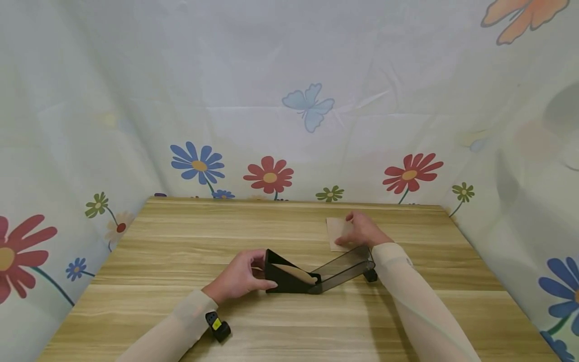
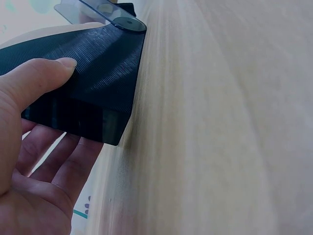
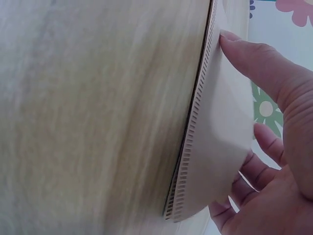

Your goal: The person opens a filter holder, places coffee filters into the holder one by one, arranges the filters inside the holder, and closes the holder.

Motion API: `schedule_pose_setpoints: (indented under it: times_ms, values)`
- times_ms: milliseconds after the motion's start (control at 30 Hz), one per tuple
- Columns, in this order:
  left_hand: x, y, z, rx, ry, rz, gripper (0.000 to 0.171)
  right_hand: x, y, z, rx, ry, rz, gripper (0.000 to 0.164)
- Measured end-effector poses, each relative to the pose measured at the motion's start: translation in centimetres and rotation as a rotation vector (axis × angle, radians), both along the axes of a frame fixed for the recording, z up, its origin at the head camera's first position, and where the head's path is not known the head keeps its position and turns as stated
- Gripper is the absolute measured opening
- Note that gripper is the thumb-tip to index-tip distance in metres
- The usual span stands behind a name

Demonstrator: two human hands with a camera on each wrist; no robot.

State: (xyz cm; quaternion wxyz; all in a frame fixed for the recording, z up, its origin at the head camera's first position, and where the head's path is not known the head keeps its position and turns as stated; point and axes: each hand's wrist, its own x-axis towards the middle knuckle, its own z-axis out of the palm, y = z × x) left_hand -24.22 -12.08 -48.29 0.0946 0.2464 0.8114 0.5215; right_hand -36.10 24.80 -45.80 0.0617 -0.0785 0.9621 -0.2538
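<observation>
My left hand (image 1: 242,276) grips the closed end of a black coffee filter holder (image 1: 289,281). In the left wrist view its thumb lies on one side wall and the fingers reach round the other side. The holder's clear smoky lid (image 1: 341,266) is swung out to the right. Inside it shows a tan paper edge (image 1: 294,273). Farther back, my right hand (image 1: 362,231) holds a tan paper coffee filter (image 3: 220,127) by its edges, thumb on one side and fingers on the other. The filter's crimped seam is close to the tabletop; whether they touch I cannot tell.
The wood-grain table (image 1: 217,226) spans the front, with its back edge against a flowered fabric backdrop (image 1: 307,146). Fabric also hangs at both sides. A black wrist device (image 1: 218,327) sits by the left sleeve. The open lid reaches close to the right wrist.
</observation>
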Motion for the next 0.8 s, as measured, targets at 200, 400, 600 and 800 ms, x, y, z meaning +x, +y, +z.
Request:
schedule_pose_setpoints:
  times_ms: [200,400,600,800]
  values:
    - [-0.01,-0.01,0.08,-0.007,0.001,0.001,0.033,0.14,-0.07,0.24,-0.005,0.013,0.0,0.093]
    - [0.14,-0.01,0.4,-0.004,-0.007,0.004,0.033,0.14,-0.22,0.61,0.048,0.024,0.006,0.088]
    - [0.07,-0.07,0.36,0.001,-0.011,0.0,0.034,0.24,-0.42,0.79,0.126,0.061,-0.003,0.083]
    - [-0.12,-0.1,0.21,0.011,-0.008,-0.007,0.034,0.28,-0.38,0.86,0.147,0.062,0.003,0.078]
